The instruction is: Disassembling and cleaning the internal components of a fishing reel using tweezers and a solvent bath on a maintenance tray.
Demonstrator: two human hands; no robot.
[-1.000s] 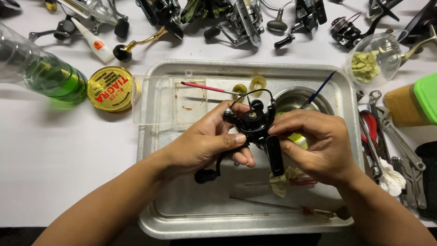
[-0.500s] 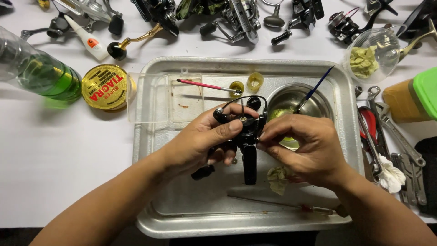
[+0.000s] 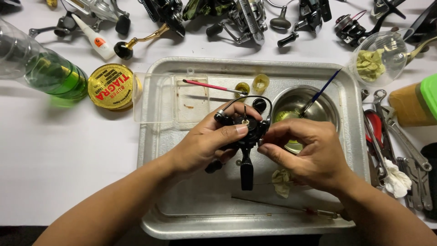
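A black spinning fishing reel point(image 3: 246, 132), with its wire bail arched over the top and its foot pointing toward me, is held over the metal tray point(image 3: 154, 150). My left hand point(image 3: 207, 141) grips the reel body from the left, thumb on top. My right hand point(image 3: 309, 152) pinches the reel's right side with thumb and fingertips. What the right fingertips hold there is too small to tell. A crumpled rag point(image 3: 282, 181) lies in the tray just below my right hand.
In the tray: a steel bowl point(image 3: 328, 105) with a blue brush point(image 3: 321, 91), a red brush point(image 3: 207, 85), a clear plastic lid point(image 3: 168, 98). A green bottle point(image 3: 43, 68) and yellow tin point(image 3: 111, 85) lie left; wrenches and pliers point(image 3: 387, 136) right; several reels point(image 3: 246, 16) along the back.
Both hands have carried the reel up and left in the tray and turned it, so its foot now points straight toward me. The grip of both hands is unchanged.
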